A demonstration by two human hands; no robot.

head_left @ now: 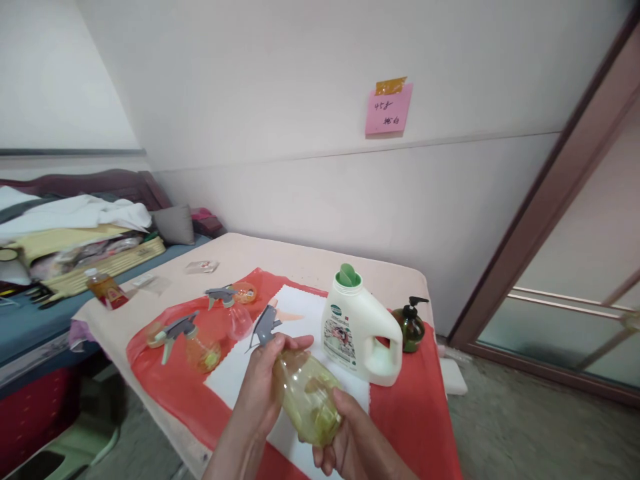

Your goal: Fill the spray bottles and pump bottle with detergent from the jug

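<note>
A see-through yellow spray bottle [307, 400] is held tilted over the table's front part. My left hand [265, 373] wraps round its upper end, just below the grey trigger head [267, 325], and hides the neck. The lower end rests in my right hand [347, 427], thumb on the near side and fingers underneath. Just beyond my hands, a cream detergent jug [345, 327] stands upright on white paper [230, 380], a green piece [349, 275] at its mouth. To the left are an orange spray bottle [204, 350] and a pink one [239, 322].
Red sheeting [410, 413] covers part of the pale table [295, 257]. A dark green pump bottle [413, 330] stands behind the jug's handle. At the far left edge is a bottle of amber liquid [106, 288]. A pink note [389, 110] is taped to the wall.
</note>
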